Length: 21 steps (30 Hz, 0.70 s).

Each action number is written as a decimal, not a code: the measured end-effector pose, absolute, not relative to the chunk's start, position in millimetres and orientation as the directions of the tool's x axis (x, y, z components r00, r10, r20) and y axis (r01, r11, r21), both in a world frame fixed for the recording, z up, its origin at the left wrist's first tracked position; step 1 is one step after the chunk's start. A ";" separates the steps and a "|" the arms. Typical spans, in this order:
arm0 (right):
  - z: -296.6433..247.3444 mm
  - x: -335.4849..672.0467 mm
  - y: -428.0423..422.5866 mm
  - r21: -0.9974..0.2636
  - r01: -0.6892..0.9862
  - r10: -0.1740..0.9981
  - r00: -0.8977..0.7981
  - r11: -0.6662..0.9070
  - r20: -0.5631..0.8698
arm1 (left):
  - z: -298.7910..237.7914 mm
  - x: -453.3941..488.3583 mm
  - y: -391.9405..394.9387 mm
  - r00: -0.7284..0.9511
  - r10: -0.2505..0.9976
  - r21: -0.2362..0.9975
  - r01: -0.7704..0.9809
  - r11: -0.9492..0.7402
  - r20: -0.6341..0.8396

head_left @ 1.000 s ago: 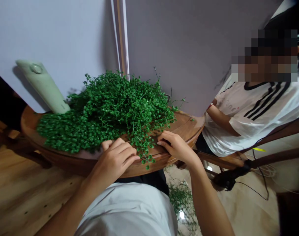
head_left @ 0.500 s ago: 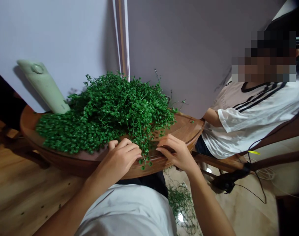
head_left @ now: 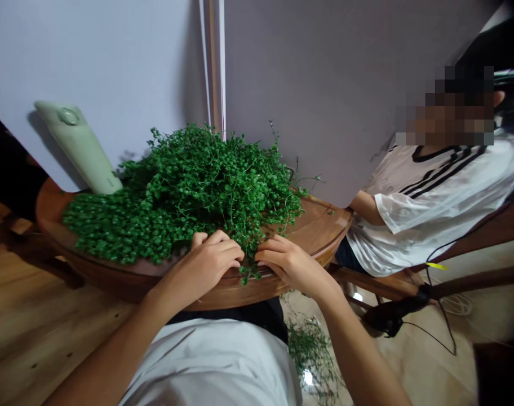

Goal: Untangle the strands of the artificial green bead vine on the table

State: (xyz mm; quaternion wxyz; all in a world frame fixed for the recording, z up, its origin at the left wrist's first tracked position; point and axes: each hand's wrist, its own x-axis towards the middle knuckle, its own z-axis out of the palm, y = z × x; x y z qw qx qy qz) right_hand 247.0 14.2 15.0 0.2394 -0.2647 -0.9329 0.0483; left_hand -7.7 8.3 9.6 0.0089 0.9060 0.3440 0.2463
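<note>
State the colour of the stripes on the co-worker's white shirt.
The stripes are black, best seen in the head view.

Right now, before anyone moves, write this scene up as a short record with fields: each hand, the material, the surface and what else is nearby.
Left hand: curled against the front of the heap
Right hand: curled at the table's edge, beside trailing strands
Material: green beaded sprigs, heaped
Surface: round wooden table
Behind heap: pale green elongated object, leaning on a pale panel
Floor: loose sprigs
Nearby: person in a white shirt
</note>
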 end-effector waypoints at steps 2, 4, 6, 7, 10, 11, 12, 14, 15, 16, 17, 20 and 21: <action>15.3 243.5 17.4 -0.220 0.466 0.514 -0.748 0.857 0.420 | 10.4 -7.0 9.3 0.646 0.636 0.199 0.618 -0.760 0.421; 14.8 239.7 20.0 -0.229 0.458 0.512 -0.749 0.859 0.421 | 10.2 -5.7 11.0 0.652 0.642 0.205 0.620 -0.758 0.403; 13.4 236.9 21.7 -0.255 0.449 0.517 -0.741 0.856 0.430 | 9.6 -4.6 12.6 0.656 0.645 0.203 0.622 -0.756 0.391; 12.6 236.2 22.2 -0.274 0.444 0.522 -0.733 0.853 0.436 | 9.3 -4.4 13.0 0.656 0.645 0.199 0.624 -0.755 0.391; 10.4 236.4 22.6 -0.320 0.438 0.542 -0.708 0.840 0.453 | 9.2 -5.7 12.6 0.647 0.648 0.179 0.639 -0.748 0.402; 10.0 237.0 22.0 -0.321 0.442 0.546 -0.701 0.838 0.459 | 9.4 -6.5 12.1 0.640 0.650 0.168 0.647 -0.743 0.410; 9.8 237.7 20.6 -0.312 0.449 0.547 -0.691 0.837 0.473 | 9.6 -7.4 11.6 0.633 0.651 0.156 0.656 -0.738 0.419; 9.7 239.6 15.3 -0.268 0.457 0.526 -0.662 0.848 0.534 | 10.3 -8.7 10.7 0.623 0.652 0.127 0.673 -0.728 0.432; 9.6 240.6 11.4 -0.239 0.452 0.501 -0.646 0.859 0.576 | 10.8 -8.9 10.5 0.621 0.650 0.112 0.680 -0.725 0.437; 9.4 241.5 6.8 -0.211 0.441 0.469 -0.634 0.872 0.615 | 11.2 -8.7 10.5 0.621 0.649 0.096 0.686 -0.721 0.440; 8.9 242.3 1.9 -0.187 0.425 0.437 -0.629 0.886 0.643 | 11.6 -8.2 10.5 0.620 0.647 0.077 0.693 -0.717 0.444; 5.3 242.6 -10.9 -0.139 0.395 0.386 -0.661 0.908 0.643 | 12.0 -5.0 11.5 0.610 0.641 0.020 0.716 -0.697 0.466; 3.5 241.9 -13.6 -0.128 0.403 0.389 -0.677 0.906 0.625 | 11.7 -3.7 12.0 0.607 0.638 0.004 0.723 -0.691 0.474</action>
